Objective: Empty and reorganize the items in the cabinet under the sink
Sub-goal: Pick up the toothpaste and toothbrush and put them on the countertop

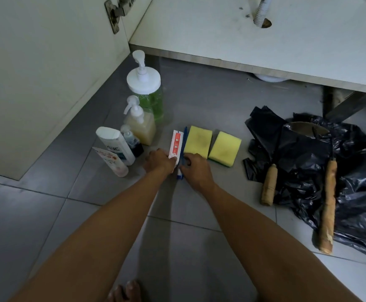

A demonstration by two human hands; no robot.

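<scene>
Both hands are down on the grey floor (199, 101) in front of the open cabinet (221, 29). The left hand (159, 160) has its fingers curled on the near end of one red-and-white tube (176, 144), pinching it. The right hand (196, 167) curls its fingers on the near end of one blue toothbrush (185, 138), which lies flat, just beside the tube on its right.

Right of the toothbrush lie two yellow sponges (197, 141), side by side and flat, the second (225, 148) almost touching the first.

To the left stand three upright bottles: one big green pump bottle (148, 92), one smaller amber pump bottle (141, 125) in front of it, and one little dark bottle (132, 141). Beside these lie two more: one white bottle (114, 144) and one pale tube (111, 161), tilted and touching each other.

At the right lies one crumpled black bag (308, 166), with two wooden-handled tools on it: a short one (269, 185) and a long one (328, 205). Their working ends are lost against the black plastic.

Inside the cabinet, one ribbed white hose (261, 12) goes down through a hole in the shelf. The cabinet door (47, 73) stands open at the left, with one hinge (116, 12) showing.
</scene>
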